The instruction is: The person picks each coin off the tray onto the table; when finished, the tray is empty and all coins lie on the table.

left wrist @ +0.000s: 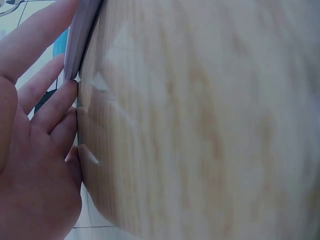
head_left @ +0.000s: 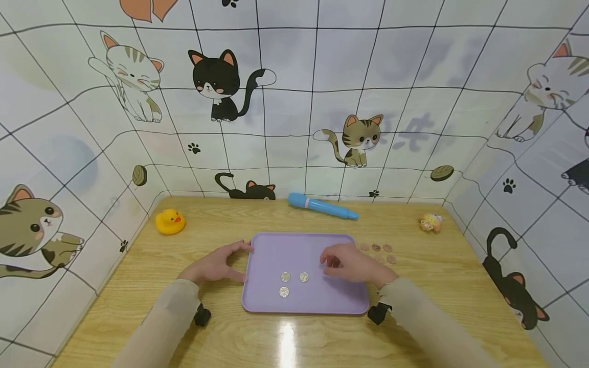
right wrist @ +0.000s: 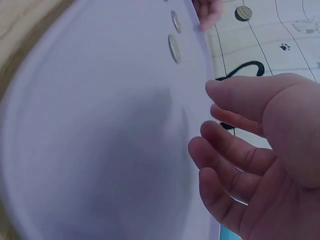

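Observation:
A lilac tray (head_left: 294, 250) lies on the wooden table (head_left: 221, 225) in front of me. Three silver coins (head_left: 286, 277) sit close together on its left half; two of the coins (right wrist: 174, 48) show in the right wrist view. My left hand (head_left: 220, 263) rests on the table with straight fingers (left wrist: 55, 107) against the tray's left edge (left wrist: 82, 25). My right hand (head_left: 345, 263) hovers over the right side of the tray (right wrist: 100, 125), its fingers (right wrist: 220, 145) loosely curled and holding nothing. Several copper coins (head_left: 376, 247) lie on the table just right of the tray.
A yellow rubber duck (head_left: 170, 221) stands at the back left, a blue pen (head_left: 322, 206) lies along the back edge, and a small toy (head_left: 430, 223) sits at the back right. Cat-patterned walls close in the table on three sides.

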A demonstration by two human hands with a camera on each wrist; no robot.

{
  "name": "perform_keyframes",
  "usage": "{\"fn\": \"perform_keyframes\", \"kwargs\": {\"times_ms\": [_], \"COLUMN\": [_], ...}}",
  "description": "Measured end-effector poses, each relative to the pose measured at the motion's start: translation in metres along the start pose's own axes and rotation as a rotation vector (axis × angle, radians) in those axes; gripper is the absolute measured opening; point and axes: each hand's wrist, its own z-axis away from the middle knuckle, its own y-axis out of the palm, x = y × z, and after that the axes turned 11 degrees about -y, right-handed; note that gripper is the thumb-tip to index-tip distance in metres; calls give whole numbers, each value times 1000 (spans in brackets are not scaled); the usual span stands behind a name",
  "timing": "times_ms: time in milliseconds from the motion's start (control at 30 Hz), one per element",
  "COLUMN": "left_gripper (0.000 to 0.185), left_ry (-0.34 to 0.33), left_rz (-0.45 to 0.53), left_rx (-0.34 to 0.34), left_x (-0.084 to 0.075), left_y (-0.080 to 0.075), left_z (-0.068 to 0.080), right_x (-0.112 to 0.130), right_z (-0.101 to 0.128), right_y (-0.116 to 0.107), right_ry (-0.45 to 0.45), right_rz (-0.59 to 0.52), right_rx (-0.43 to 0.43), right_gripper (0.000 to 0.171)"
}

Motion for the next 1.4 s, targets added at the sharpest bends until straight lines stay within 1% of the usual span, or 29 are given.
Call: {"fn": "perform_keyframes", "kwargs": {"times_ms": [67,267,433,567,800,1033,1200,1400], "left_gripper": [70,70,70,71,71,71,71,70], "left_ry": [6,-2,-23,-24,-20,-14,-10,1], "left_rz": [-5,6,14,10,13,23,25,25], "left_rx": [-3,1,0,-3,-5,0,1,1], "left_x": [0,-1,-2,-2,-1,-4,-3,1], "left_y": [0,0,0,0,-1,-1,-1,0], "left_z": [0,1,0,0,-1,2,2,1], "right_x": [4,10,12,14,16,18,21,23], "right_z": [-5,-18,-26,-31,-38,-43,-47,-50], "right_y": [3,13,22,26,27,27,25,24], "right_ry": [-11,-26,-5,21,27,20,15,31], "right_rz": [4,30,18,37,56,62,74,82], "right_rx": [10,40,72,108,123,143,175,218], "right_gripper": [17,18,21,23,21,19,19,18]}}
